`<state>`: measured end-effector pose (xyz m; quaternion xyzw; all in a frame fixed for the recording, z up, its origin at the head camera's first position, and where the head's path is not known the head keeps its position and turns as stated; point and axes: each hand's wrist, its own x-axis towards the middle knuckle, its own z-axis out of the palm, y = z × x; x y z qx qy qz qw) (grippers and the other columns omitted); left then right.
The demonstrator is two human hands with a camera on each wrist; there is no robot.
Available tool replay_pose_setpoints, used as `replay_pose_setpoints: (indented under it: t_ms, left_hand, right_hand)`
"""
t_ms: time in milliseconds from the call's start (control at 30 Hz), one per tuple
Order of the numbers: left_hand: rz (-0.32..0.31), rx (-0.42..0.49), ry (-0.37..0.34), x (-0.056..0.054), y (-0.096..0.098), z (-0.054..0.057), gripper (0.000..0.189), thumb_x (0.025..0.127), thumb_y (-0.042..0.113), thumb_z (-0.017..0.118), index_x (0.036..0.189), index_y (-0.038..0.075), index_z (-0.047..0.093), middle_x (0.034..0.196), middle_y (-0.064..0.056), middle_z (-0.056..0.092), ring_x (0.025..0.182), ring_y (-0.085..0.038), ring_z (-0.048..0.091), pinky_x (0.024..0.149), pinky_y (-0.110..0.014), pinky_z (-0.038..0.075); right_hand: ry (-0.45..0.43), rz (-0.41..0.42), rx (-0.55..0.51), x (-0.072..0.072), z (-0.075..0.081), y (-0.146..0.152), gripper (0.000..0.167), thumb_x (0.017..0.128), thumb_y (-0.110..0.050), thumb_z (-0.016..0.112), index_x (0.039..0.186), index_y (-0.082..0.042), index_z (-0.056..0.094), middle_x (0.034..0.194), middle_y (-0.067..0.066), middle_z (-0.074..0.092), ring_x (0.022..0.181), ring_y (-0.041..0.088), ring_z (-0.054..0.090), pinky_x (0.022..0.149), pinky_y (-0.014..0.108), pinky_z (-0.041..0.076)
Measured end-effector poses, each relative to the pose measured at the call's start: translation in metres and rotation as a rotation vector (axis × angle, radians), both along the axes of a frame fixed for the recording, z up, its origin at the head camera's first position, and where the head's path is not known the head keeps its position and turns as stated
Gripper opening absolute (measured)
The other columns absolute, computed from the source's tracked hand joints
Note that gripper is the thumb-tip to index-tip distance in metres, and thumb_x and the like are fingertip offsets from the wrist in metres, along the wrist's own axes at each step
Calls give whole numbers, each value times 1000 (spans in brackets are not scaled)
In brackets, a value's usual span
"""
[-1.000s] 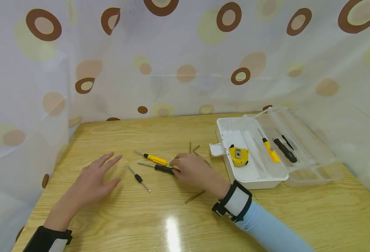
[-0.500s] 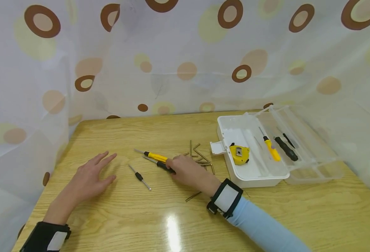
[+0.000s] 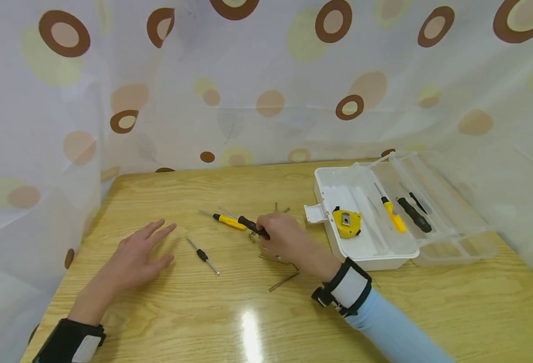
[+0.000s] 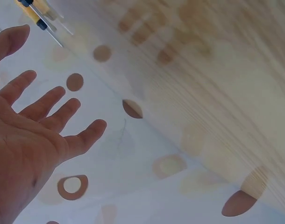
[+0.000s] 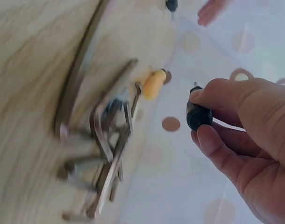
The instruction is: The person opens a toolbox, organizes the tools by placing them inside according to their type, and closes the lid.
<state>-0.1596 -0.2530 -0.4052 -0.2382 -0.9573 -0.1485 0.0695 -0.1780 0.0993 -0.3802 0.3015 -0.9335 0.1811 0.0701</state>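
Observation:
My right hand [image 3: 289, 242] pinches the black handle of a screwdriver [image 3: 250, 225], its shaft pointing to the far left; the right wrist view shows thumb and fingers round that handle [image 5: 198, 115]. Just beyond lies a yellow-handled screwdriver [image 3: 230, 221] on the table. Several hex keys [image 3: 283, 282] are heaped under and beside the right hand, partly hidden by it. At the left my left hand [image 3: 134, 257] holds nothing, its fingers spread and relaxed. Between the hands lies a small double-ended screwdriver [image 3: 202, 255] with a short black grip.
A white toolbox [image 3: 366, 259] stands at the right, holding a yellow tape measure [image 3: 346, 224]. Its clear lid [image 3: 457, 232] is folded back to the right. Another yellow screwdriver [image 3: 394, 216] and a black-handled screwdriver [image 3: 414, 215] lie in the lid area. A patterned curtain [image 3: 266, 131] borders the table.
The right hand has taken hold of the black screwdriver and raised it, moving it away from beside the yellow one. The yellow screwdriver has shifted slightly right. The left hand has barely moved.

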Motion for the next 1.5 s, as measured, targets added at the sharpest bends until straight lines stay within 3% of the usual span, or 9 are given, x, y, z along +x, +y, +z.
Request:
replay_pose_setpoints:
  t_ms: [400,733,1033,1200,1500]
  left_hand:
    - [-97,-20,22,9,35,-2,65,92,26,74,152,18,50,156,-19,48,142,-47,46,103,-74,39]
    - [-193,-4,27,16,70,1,66,90,25,77,151,18,52,157,-18,48,144,-44,46,104,-73,39]
    - [-286,-18,44,23,91,-1,65,92,26,74,153,21,50,160,-15,45,146,-41,45,105,-71,41]
    - [-310,-8,15,25,99,0,65,92,28,74,153,23,50,162,-11,43,147,-38,44,107,-69,40]
    - [-339,-36,78,24,111,-4,67,91,28,75,153,21,50,159,-13,47,145,-38,47,105,-69,43]
  right_hand:
    - [155,-178,-94,5,15,69,10,87,-3,77,94,0,71,86,14,74,75,24,69,63,35,57]
    - [259,-351,-77,13,34,136,10,86,-4,76,93,1,70,77,15,72,61,23,61,57,35,45]
    - [402,-466,-117,21,34,187,13,80,1,77,90,6,71,73,20,72,57,27,63,53,36,44]
    - [419,-500,-138,28,29,207,10,79,3,77,87,6,71,69,17,70,53,22,58,53,31,38]
    - [358,-537,-122,35,27,219,9,81,2,74,87,8,70,67,16,69,51,19,55,53,30,36]
